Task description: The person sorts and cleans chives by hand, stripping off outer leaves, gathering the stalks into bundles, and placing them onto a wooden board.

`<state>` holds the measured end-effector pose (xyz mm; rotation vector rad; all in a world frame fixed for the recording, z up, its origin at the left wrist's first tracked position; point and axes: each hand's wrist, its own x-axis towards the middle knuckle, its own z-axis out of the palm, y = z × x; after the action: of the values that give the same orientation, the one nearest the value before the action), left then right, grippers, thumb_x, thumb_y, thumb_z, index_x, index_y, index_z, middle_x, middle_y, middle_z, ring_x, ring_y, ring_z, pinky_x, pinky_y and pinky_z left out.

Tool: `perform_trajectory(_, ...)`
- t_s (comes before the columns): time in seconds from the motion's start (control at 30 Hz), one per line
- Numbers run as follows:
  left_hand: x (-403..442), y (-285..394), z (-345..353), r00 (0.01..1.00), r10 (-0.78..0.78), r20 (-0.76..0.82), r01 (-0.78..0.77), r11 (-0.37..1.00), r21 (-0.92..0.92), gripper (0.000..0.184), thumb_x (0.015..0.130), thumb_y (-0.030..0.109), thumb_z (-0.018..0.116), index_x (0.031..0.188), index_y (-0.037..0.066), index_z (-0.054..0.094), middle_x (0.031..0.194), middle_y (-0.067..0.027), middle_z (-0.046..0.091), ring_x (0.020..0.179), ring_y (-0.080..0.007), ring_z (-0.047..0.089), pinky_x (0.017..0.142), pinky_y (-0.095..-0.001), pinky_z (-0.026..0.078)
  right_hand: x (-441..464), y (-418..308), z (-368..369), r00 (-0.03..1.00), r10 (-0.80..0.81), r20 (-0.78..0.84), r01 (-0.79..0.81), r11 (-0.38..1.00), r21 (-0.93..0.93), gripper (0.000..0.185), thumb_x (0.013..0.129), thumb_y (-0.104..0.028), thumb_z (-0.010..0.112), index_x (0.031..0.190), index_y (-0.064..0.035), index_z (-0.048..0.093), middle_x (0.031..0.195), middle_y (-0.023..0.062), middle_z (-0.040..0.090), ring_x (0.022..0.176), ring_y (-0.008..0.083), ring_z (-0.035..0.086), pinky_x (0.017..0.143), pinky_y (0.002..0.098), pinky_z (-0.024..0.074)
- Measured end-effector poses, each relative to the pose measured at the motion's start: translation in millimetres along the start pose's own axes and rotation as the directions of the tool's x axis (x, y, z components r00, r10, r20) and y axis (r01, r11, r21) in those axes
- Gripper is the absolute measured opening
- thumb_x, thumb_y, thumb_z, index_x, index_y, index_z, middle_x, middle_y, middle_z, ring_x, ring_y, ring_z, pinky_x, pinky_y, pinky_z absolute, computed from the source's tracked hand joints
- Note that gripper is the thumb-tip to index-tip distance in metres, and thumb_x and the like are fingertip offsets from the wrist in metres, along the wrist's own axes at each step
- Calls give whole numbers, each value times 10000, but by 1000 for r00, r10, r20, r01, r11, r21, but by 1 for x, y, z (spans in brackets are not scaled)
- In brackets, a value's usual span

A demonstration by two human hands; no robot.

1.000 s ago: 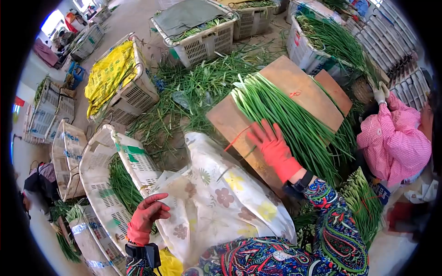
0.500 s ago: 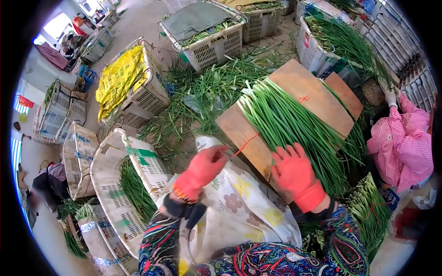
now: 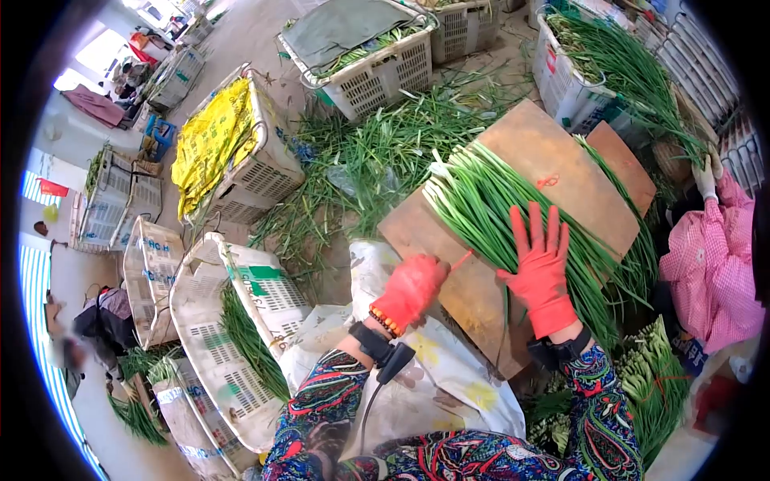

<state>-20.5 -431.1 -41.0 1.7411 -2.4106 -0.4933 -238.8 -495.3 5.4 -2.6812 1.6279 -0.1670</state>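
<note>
Right hand (image 3: 541, 276) spread at the green stalks (image 3: 485, 204), left hand (image 3: 413, 289) curled by the red string (image 3: 460, 260)

In the head view, the only one, the stalks lie in a loose, slanting pile on a brown board (image 3: 561, 144), white ends far left, leafy tips near right. The right hand is spread with its fingers straight, over the near edge of the pile; how hard it presses, if at all, I cannot tell. The left hand has its fingers bent in, just beside the near end of the string; whether they pinch it is hidden. A red knot (image 3: 548, 181) lies on the board at the far side of the pile, and whether it belongs to the same string I cannot see.

To handle this well, I would judge, a flat, light palm suits the stalks better than a hard grip, since thin leaves bruise and bend easily. The white ends look slightly uneven, so squaring them seems worthwhile. The string is best held free of stray leaves. The flowered cloth (image 3: 477, 393) reaches close to the board's near edge, so its folds could snag a wrist or leaf tip.
</note>
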Motion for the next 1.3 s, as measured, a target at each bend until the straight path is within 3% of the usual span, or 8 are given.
perform_trajectory(0.27, -10, -10, -19, 992, 7, 128, 39, 934, -355, 292, 707, 160, 595, 989, 86, 577, 820, -90, 590, 765, -238, 591, 631, -327, 475, 13, 11, 21, 978, 182, 103, -198, 963, 181, 1132, 511, -508, 698, 1412, -156, 110, 1427, 128, 191, 1304, 400, 119, 1036, 537, 105)
perform_trajectory(0.47, 78, -68, -57, 823, -562, -80, 229, 457, -860, 395, 819, 286, 594, 1064, -23, 571, 918, -37, 610, 802, -115, 546, 710, -244, 445, 14, 7, 19, 981, 172, 86, -186, 961, 202, 1101, 524, -495, 683, 1406, -130, 136, 1414, 130, 221, 1295, 395, 148, 1038, 525, 111)
perform_trajectory(0.83, 139, -93, -32, 802, -553, 225, 159, -165, -973, 297, 757, 161, 660, 947, -56, 594, 870, -65, 633, 817, -143, 585, 760, -242, 444, 16, 5, 22, 982, 178, 57, -186, 962, 201, 1092, 517, -470, 711, 1395, -108, 173, 1396, 145, 256, 1287, 393, 181, 1035, 526, 131)
perform_trajectory(0.93, 132, -127, -23, 748, -652, 126, 170, 4, -985, 230, 764, 115, 626, 960, 0, 588, 812, -43, 626, 719, -155, 560, 662, -281, 445, 16, 6, 22, 983, 176, 52, -183, 963, 197, 1089, 514, -484, 705, 1393, -104, 184, 1391, 146, 267, 1285, 394, 187, 1034, 526, 135)
perform_trajectory(1.0, 116, -168, -35, 798, -519, -307, 215, 720, -660, 181, 793, 145, 580, 933, 30, 578, 767, -69, 598, 667, -172, 532, 619, -314, 436, 16, 7, 24, 983, 174, 49, -181, 964, 195, 1086, 514, -495, 698, 1391, -101, 193, 1388, 147, 272, 1285, 394, 189, 1034, 525, 136)
perform_trajectory(1.07, 93, -190, -59, 614, -453, -646, 295, 891, -345, 277, 889, 193, 372, 778, 30, 567, 719, -132, 572, 637, -292, 538, 576, -370, 422, 15, 7, 24, 984, 174, 46, -180, 966, 185, 1081, 516, -509, 689, 1388, -95, 201, 1385, 147, 277, 1284, 393, 192, 1034, 524, 136)
perform_trajectory(1.2, 36, -239, -129, 321, -658, -681, 573, 707, -414, 186, 871, 159, 423, 852, 15, 540, 711, -119, 573, 612, -271, 538, 547, -356, 416, 15, 7, 24, 983, 176, 50, -182, 966, 182, 1084, 520, -517, 684, 1390, -95, 195, 1387, 145, 275, 1285, 391, 190, 1037, 520, 128)
perform_trajectory(1.3, -1, -287, -179, 219, -253, -942, 691, 722, -33, 132, 784, 36, 542, 881, -46, 506, 765, -152, 594, 688, -284, 579, 634, -333, 479, 15, 4, 23, 981, 186, 60, -194, 966, 173, 1087, 523, -523, 680, 1392, -96, 188, 1391, 143, 268, 1289, 386, 185, 1040, 515, 123)
